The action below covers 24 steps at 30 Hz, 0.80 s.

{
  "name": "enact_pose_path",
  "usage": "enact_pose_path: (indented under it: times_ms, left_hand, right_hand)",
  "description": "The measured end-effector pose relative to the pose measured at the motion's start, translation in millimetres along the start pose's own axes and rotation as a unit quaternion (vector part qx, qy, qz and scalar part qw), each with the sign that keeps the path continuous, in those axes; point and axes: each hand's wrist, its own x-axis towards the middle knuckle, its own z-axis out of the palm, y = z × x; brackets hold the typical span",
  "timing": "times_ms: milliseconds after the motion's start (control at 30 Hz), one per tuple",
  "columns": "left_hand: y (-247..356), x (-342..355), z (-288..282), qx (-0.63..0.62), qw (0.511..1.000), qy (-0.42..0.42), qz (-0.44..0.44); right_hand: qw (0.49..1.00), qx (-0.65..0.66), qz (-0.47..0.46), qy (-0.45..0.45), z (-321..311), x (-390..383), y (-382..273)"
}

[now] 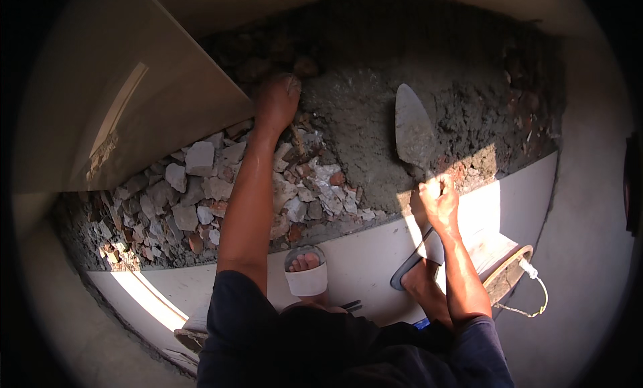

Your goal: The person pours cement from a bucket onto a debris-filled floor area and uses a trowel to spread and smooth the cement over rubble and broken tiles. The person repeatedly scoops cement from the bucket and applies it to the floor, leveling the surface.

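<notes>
Trowel [413,128] is over the right half of the mortar bed [348,130], tip pointing away from the person; can't tell if the blade touches. Right grip [440,204] is clamped on its handle at the mortar bed's near edge. Blade looks stiff, thin, fairly light, probably heavier once loaded; grey smears could make it slippery, so hold by the handle. Mortar looks soft, dense, sticky. Left grip [276,105] has fingers curled at the mortar bed's left edge; can't tell if it's clamped on anything. Rubble [201,159] left of the mortar bed: hard, sharp-edged, loose. Pale slab [362,254] on its near side. No brands, labels or writing legible.
</notes>
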Motion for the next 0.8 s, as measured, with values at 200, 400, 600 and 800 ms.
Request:
enact_pose_path:
  times_ms: [200,400,600,800]
  left_hand:
    - [13,4,5,0.153,0.988,0.024,-0.016]
    - [25,3,0,0.147,0.987,0.003,-0.066]
    - [48,11,-18,0.009,0.982,0.184,0.029]
    - [20,30,2,0.195,0.979,-0.045,0.043]
  right_hand:
    - [1.000,0.011,0.006,-0.013,3,1,-6]
    - [0.999,0.033,0.008,-0.016,5,0,-3]
    - [0.999,0.044,0.019,-0.010,11,-2,8]
    - [0.997,0.074,0.017,-0.022,13,-1,7]
